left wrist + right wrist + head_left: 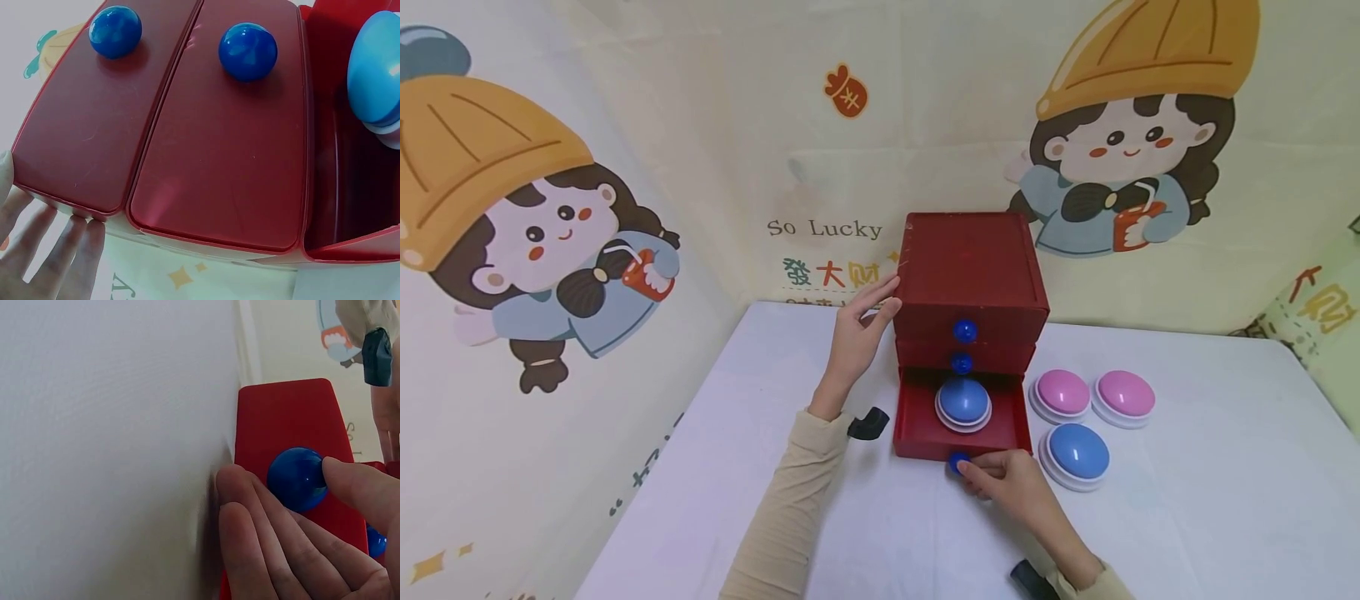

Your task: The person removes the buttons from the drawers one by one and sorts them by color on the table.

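Note:
A dark red drawer cabinet (973,258) stands on the white table, its bottom drawer (917,429) pulled out. In that drawer sits a round button with a blue dome and white base (964,402). My right hand (1018,492) pinches the drawer's blue knob (297,479) between thumb and fingers. My left hand (859,333) rests with straight fingers against the cabinet's left side, near the top; the left wrist view shows its fingers (69,250) along the edge. The upper two drawers are closed, with an upper knob (115,31) and a middle knob (248,52).
Right of the cabinet lie two pink-domed buttons (1063,392) (1126,393) and another blue-domed button (1078,452), close to the drawer and my right hand. A wall cloth (925,125) with cartoon figures hangs behind the white table (1210,467).

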`<action>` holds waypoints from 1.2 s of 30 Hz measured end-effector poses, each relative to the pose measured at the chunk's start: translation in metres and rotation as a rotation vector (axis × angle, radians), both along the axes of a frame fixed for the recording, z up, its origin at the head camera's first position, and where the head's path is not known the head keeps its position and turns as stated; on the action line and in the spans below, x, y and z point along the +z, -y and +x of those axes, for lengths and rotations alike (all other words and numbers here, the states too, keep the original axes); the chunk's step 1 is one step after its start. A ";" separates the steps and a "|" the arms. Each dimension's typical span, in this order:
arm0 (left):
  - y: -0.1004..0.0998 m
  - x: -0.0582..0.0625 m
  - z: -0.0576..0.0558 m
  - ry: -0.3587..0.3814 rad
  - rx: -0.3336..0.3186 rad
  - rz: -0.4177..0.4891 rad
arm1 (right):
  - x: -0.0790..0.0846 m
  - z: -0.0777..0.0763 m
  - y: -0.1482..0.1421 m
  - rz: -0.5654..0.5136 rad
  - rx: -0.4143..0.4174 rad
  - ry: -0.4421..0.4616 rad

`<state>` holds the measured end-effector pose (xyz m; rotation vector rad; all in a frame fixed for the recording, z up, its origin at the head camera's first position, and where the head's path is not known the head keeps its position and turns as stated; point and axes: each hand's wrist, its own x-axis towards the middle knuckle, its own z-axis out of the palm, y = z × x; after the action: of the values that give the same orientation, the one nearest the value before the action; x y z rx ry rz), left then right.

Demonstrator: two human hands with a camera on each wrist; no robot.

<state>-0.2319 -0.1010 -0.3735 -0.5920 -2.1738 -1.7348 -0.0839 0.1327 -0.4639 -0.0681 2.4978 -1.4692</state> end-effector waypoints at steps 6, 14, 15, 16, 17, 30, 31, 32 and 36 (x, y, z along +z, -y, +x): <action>-0.001 0.003 0.001 0.002 -0.003 0.003 | 0.001 0.001 0.000 -0.002 -0.003 0.011; -0.001 0.002 0.002 0.008 -0.012 0.007 | 0.001 0.005 0.000 -0.010 -0.003 0.008; -0.001 0.002 0.002 0.006 -0.013 0.007 | 0.001 0.005 0.000 -0.011 -0.008 0.011; -0.001 0.001 0.002 0.002 -0.014 0.007 | 0.002 0.006 0.000 -0.012 -0.011 0.015; -0.001 0.001 0.002 -0.002 -0.015 0.007 | 0.002 0.007 0.000 -0.010 -0.013 0.018; -0.001 0.002 0.002 0.012 -0.003 0.001 | 0.029 0.008 -0.015 0.013 0.011 -0.093; -0.001 0.002 0.002 0.015 -0.003 -0.001 | 0.031 0.007 -0.016 0.018 0.013 -0.105; -0.001 0.004 0.003 0.017 -0.003 -0.003 | 0.032 0.007 -0.016 0.026 0.009 -0.108; -0.004 0.018 0.015 0.025 -0.002 -0.013 | 0.038 0.004 -0.017 0.042 0.007 -0.103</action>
<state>-0.2167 -0.0975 -0.3551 -0.5786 -2.2037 -1.7393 -0.0795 0.1493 -0.4254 -0.1493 2.6055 -1.4451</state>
